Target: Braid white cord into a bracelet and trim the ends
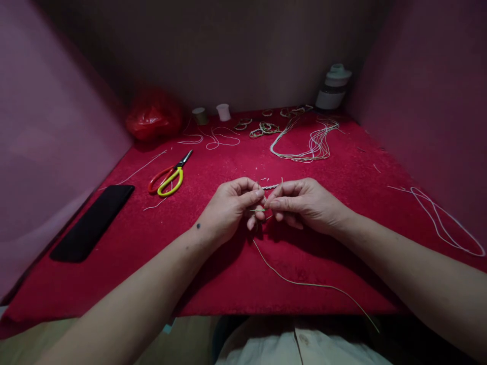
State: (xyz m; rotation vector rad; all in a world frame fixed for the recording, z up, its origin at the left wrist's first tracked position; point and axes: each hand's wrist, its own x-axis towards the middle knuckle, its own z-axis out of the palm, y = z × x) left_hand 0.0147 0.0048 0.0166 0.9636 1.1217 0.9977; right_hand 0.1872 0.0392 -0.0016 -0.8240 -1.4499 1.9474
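The two hands meet at the centre, above the red cloth [228, 291] of the table, with the fingertips almost touching. The left hand [233, 205] has its thumb and index finger pressed together on the work, a pale braided cord [271, 187], of which a short part shows between the hands, on their twelve o'clock side. The right hand [310, 205] pinches with thumb and index finger too, and a tan strand [282, 181] stands up beside its index finger. A short green strand [257, 210] lies between the fingertips; which finger presses it, I cannot tell. The other fingers of both hands are bent below. From under the left hand a long cord end [297, 283] curves down and away, towards between four and five o'clock.

Counting from the hands, the scissors [179, 166], with one red and one yellow handle, lie between nine and ten o'clock, and a black flat object [93, 223] near nine. A red plastic bag [154, 114] sits at ten, two thread spools [223, 112] at eleven, and small braided loops [269, 126] at twelve. A bundle of cords [292, 156] is at one o'clock, with a bottle [332, 94] behind it. A loose pale cord [433, 204] lies at three.
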